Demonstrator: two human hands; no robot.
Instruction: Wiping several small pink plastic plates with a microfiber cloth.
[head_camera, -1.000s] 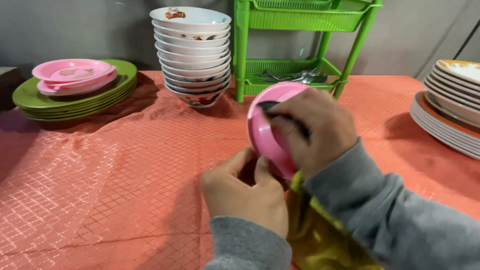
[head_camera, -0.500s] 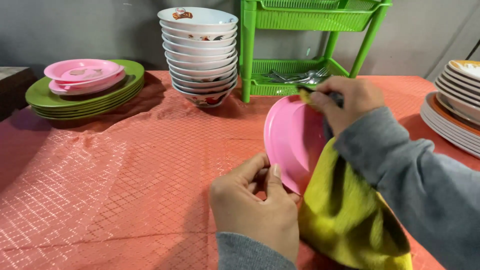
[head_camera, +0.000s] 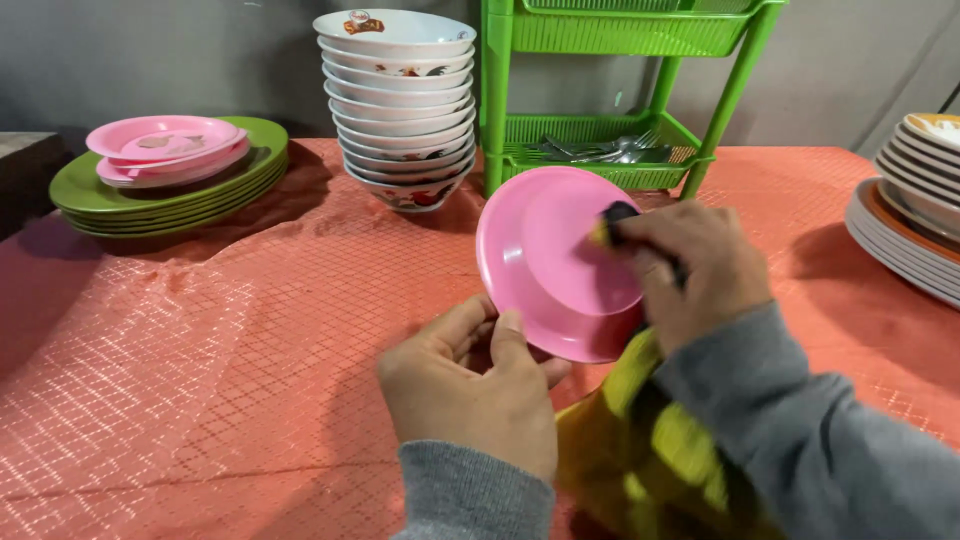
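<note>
Pink plate (head_camera: 560, 262) held on edge, underside facing the wearer.
Left hand (head_camera: 470, 385) pinches its lower rim from below; right hand (head_camera: 695, 270), closed on yellow cloth (head_camera: 640, 460), presses the plate's right side.

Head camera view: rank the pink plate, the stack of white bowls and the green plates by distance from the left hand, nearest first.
1. Pink plate: gripped at its lower edge by the left hand, tilted up.
2. Stack of white bowls: farther back, centre of the table.
3. Green plates: far left corner, with pink plates on top.
</note>
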